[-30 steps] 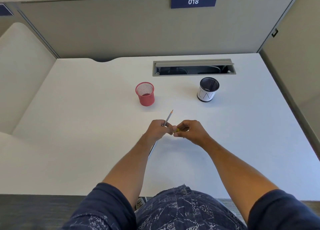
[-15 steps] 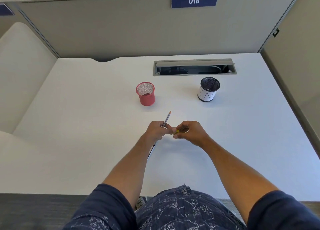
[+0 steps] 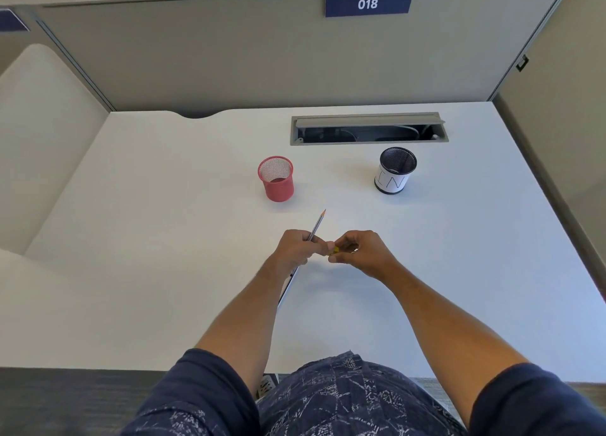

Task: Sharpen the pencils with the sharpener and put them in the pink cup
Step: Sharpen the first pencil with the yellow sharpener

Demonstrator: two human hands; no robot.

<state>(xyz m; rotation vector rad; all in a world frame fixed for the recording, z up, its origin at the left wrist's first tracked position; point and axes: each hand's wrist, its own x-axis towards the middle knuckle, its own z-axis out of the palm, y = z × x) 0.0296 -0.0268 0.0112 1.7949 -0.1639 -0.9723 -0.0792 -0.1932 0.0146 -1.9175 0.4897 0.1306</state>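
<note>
Pencil [image 3: 317,225] in the left hand [image 3: 296,248], gripped in curled fingers above the white bench [image 3: 164,239], its sharpened tip pointing up and away toward the pink cup [image 3: 277,180]; a second stretch of grey shaft shows below the same hand, running back along the forearm, and whether that is the same pencil or another one cannot be told. The right hand [image 3: 362,253] is closed too, its fingertips pinching a small yellow sharpener [image 3: 335,250] that is mostly hidden between fingers and thumb. The two hands meet at the fingertips, just touching, in the middle of the bench. The pink cup, a mesh pot, stands upright beyond the left hand and well apart from it, with nothing sticking out above its rim. To its right, clearly separated, stands a black mesh cup [image 3: 395,170] wrapped in a white paper band marked "IN"; no pencils show above its rim either. Behind both cups a grey cable slot [image 3: 369,129] is set into the bench, its flap raised and dark cables visible inside. Beige partition panels [image 3: 229,58] close off the back and sides, and a blue plate reading "018" [image 3: 368,3] is fixed at the top of the rear one. Dark blue sleeves [image 3: 196,396] and patterned fabric fill the bottom edge of the view.
</note>
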